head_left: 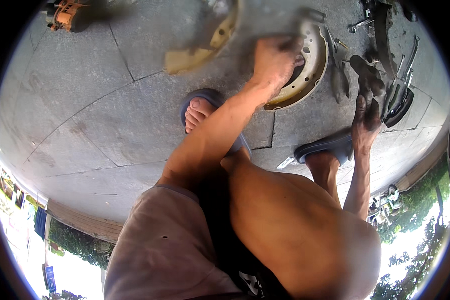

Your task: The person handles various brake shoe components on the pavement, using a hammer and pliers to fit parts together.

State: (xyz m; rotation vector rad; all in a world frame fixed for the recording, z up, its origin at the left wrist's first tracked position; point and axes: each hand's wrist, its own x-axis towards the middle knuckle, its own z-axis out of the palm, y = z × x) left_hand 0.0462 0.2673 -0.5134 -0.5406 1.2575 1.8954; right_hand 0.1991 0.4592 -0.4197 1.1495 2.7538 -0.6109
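Note:
A curved, cream-coloured brake shoe (316,60) with round holes and a brownish rim lies on the paving in front of me. My left hand (280,57) is closed at its inner edge, thumb against the metal. A smear blurs those fingertips. Left of it, a yellowish curved piece (190,59) with holes is partly blurred; it looks like another brake shoe. My right hand (367,102), its fingers blackened, is curled round a dark, dirty object that I cannot make out. Pliers-like metal tools (339,80) lie just left of that hand.
Several wrenches (410,62) and dark curved brake linings (384,40) lie at the far right. An orange power tool (66,16) sits at the far left. My sandalled feet (196,112) stand close to the parts, on grey paving slabs (85,100).

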